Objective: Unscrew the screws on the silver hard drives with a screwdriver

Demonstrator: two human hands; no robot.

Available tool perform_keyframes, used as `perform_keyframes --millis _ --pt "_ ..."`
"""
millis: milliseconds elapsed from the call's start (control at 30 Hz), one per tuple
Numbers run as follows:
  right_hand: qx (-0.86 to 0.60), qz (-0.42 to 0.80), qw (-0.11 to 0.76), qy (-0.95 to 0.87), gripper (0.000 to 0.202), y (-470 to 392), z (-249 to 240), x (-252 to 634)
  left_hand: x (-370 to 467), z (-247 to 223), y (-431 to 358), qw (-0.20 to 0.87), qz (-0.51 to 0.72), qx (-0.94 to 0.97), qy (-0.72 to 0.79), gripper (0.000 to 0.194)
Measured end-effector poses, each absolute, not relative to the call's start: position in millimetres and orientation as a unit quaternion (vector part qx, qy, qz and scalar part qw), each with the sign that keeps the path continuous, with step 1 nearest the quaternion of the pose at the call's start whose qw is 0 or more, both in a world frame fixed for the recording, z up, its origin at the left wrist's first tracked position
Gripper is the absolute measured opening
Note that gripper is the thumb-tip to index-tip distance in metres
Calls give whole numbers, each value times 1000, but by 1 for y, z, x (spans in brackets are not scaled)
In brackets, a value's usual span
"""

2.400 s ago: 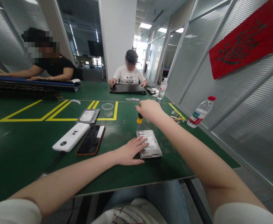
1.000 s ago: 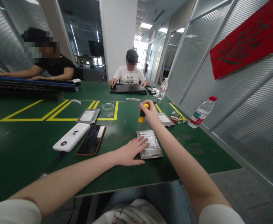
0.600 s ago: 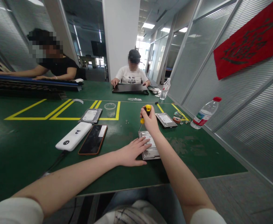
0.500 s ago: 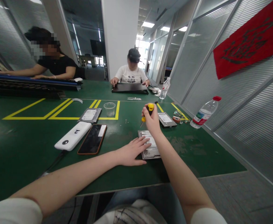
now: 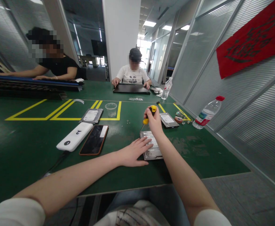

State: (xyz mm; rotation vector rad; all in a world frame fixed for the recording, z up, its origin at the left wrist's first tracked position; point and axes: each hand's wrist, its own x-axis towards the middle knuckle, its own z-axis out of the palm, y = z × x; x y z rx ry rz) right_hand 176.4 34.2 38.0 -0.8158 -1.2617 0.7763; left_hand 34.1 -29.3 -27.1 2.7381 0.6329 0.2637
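Observation:
A silver hard drive point(image 5: 155, 153) with a white label lies on the green table point(image 5: 118, 182) in front of me. Across its left part rests my left hand point(image 5: 134, 153), fingers spread and lying flat. My right hand point(image 5: 155, 121) is wrapped round a yellow and black screwdriver point(image 5: 153, 109), held above the drive's far edge. The screwdriver's thin shaft slants down to the drive's far left corner; whether the tip touches is too small to tell. My right wrist and forearm hide the drive's right part.
Left of my hands lie a phone point(image 5: 94, 140), a white power bank point(image 5: 75, 136) and another drive point(image 5: 92, 115), near a plastic cup point(image 5: 111, 110). Right: a third drive point(image 5: 168, 120), tape roll point(image 5: 178, 119) and bottle point(image 5: 208, 113). Two people sit beyond.
The screwdriver in my right hand has come down slightly, its tip now at the drive's far left corner. My left hand remains flat on the drive.

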Motion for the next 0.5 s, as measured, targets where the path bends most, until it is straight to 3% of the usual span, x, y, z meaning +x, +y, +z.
perform_keyframes --millis 500 --pt "-356 340 659 -569 24 33 38 178 34 -27 -30 160 93 957 221 81"
